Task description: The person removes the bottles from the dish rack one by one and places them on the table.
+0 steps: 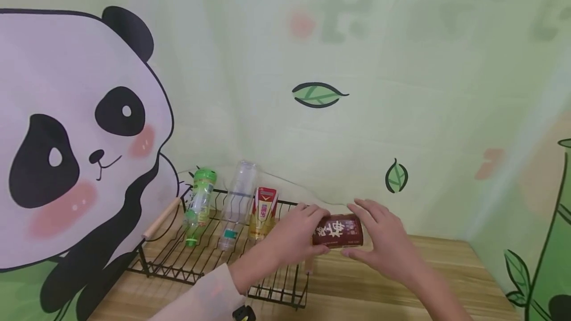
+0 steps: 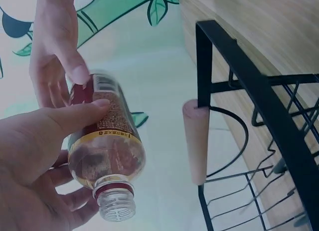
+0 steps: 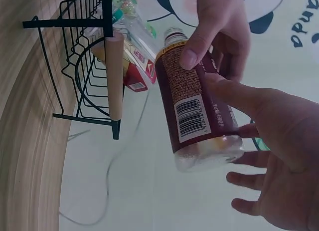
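Observation:
A clear plastic bottle (image 1: 341, 234) with a dark red label lies sideways between the two hands, raised in front of the body. In the left wrist view its uncapped, threaded neck (image 2: 116, 203) points down. My left hand (image 1: 296, 234) grips the neck half, thumb flat on the label and fingers behind. At the base end, my right hand (image 1: 385, 239) holds the bottle between thumb and forefinger. Its other fingers (image 3: 249, 181) spread out past the base in the right wrist view. White characters on the label face the head camera; a barcode (image 3: 191, 118) shows from the right wrist.
To the left stands a black wire rack (image 1: 174, 274) with wooden handles (image 1: 162, 218). It holds a green-capped bottle (image 1: 202, 189), a clear bottle (image 1: 243, 182) and a red and gold carton (image 1: 264, 209). Beneath is a wood-grain table (image 1: 357, 291); behind hangs a panda-print cloth (image 1: 250, 63).

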The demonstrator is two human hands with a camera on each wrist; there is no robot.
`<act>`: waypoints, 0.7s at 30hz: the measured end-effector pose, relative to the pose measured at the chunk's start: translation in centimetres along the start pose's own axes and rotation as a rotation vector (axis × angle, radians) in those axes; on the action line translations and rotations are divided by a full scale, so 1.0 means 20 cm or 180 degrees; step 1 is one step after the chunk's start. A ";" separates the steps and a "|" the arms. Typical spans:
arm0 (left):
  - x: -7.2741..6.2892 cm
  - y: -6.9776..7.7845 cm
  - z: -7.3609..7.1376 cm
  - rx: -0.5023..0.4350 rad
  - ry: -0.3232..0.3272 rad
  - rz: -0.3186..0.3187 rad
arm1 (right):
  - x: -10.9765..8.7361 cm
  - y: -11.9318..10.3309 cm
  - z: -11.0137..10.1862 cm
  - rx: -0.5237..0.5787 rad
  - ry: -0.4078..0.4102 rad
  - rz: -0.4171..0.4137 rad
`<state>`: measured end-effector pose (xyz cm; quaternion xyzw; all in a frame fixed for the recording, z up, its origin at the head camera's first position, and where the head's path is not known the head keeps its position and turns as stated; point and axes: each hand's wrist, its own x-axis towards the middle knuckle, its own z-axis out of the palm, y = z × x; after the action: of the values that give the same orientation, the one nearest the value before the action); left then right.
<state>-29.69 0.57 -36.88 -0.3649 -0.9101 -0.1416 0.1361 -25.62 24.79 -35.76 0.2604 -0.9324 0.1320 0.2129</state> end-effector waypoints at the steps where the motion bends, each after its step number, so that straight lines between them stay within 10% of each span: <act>1: 0.00 0.01 0.00 0.0075 -0.0006 0.0089 | 0.00 -0.01 0.01 -0.0076 0.0000 -0.0082; 10: -0.04 0.06 -0.03 0.0333 -0.0018 0.0431 | -0.01 -0.07 0.05 -0.0144 -0.0089 -0.0401; 21: -0.07 0.06 -0.04 0.0494 -0.0047 0.0397 | 0.01 -0.09 0.09 -0.0121 -0.0115 -0.0492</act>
<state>-27.67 0.26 -36.37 -0.4102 -0.8948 -0.0592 0.1658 -25.26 22.53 -37.01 0.3299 -0.9156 0.0927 0.2104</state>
